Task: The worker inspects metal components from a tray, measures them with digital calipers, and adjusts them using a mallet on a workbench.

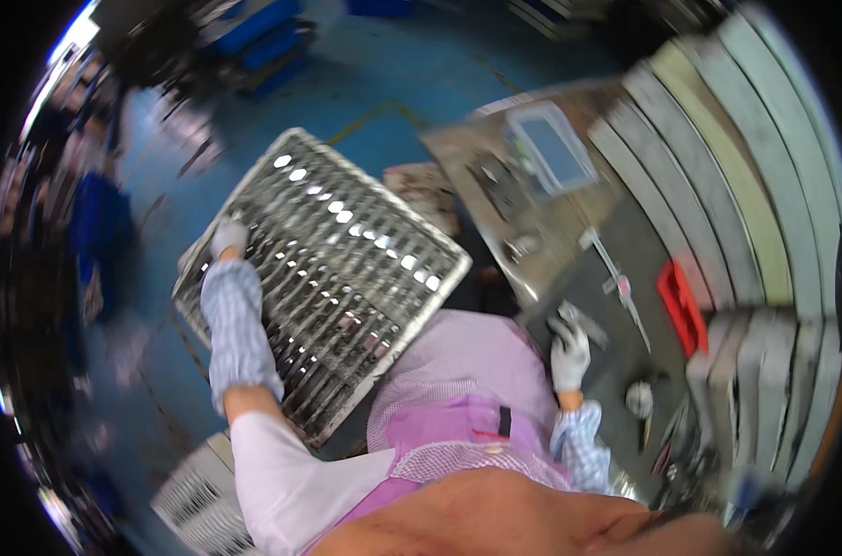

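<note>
My left hand [228, 238], in a white glove, reaches into the far left part of a large shallow pale-rimmed tray [384, 199]. Rows of shiny dark metal parts [333, 278] fill the tray. Blur hides how the left fingers are set and whether a part is in them. On the dark bench mat, my right hand [570, 357], also gloved, has its fingers closed at the edge of a small flat grey metal piece [584, 325]. Just beyond that hand lies a caliper [622, 287]. A round dial gauge [639, 398] sits nearer to me.
A clear plastic box [552, 148] and small metal parts [523, 246] lie on the bench's far end. A red bin [682, 308] stands to the right, before stacked pale panels [717, 176]. Blue crates [263, 42] stand on the blue floor [384, 69].
</note>
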Available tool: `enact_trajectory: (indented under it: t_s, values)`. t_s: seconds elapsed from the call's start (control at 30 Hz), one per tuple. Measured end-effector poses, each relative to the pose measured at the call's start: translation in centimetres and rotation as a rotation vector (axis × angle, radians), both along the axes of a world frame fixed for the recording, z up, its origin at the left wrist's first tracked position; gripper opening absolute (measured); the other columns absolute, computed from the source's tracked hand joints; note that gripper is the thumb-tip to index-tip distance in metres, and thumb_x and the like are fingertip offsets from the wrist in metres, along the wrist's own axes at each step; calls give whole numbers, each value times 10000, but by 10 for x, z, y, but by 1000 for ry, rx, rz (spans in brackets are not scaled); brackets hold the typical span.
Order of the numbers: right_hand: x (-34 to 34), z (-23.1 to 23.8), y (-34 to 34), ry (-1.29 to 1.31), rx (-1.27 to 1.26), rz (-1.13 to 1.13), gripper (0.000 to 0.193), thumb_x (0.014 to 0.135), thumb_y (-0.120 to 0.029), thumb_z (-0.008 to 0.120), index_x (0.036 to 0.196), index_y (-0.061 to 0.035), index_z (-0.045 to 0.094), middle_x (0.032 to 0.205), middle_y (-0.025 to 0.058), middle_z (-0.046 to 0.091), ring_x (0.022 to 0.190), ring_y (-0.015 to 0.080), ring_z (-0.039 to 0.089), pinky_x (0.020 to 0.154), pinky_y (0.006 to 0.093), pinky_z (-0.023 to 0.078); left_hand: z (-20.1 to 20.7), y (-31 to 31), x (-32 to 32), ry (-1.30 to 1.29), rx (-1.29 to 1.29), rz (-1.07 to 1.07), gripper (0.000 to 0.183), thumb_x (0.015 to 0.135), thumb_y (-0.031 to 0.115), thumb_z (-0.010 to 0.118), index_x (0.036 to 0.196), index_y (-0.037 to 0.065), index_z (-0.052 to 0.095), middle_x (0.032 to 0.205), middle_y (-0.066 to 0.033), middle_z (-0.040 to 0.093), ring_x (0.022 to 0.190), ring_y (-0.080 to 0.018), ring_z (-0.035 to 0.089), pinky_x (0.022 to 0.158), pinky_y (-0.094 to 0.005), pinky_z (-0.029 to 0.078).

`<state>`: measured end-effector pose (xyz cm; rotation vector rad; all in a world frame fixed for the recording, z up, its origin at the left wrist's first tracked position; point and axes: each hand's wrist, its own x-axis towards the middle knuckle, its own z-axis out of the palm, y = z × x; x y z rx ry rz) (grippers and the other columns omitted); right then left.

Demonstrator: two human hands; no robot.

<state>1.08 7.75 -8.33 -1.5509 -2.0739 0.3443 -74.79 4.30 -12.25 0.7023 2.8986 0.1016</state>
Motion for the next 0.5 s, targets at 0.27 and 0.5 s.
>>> enact_trajectory:
  t_s: [0.27,0.5]
  values:
    - [-54,84,-7,312,-235,126,375,915,-293,714,1239,-105,718,1234,114,697,1057,279,700,892,360,563,81,24,453,-572,506,-1204,255,911,177,699,1151,96,684,936,-178,736,852,-384,718,737,-453,582]
    - [55,43,0,608,-473,-236,375,905,-375,759,1209,-154,768,1103,65,785,1001,150,732,902,263,535,49,33,598,-772,758,-1043,317,933,117,647,1245,63,629,1149,-164,687,1072,-370,659,932,-435,528]
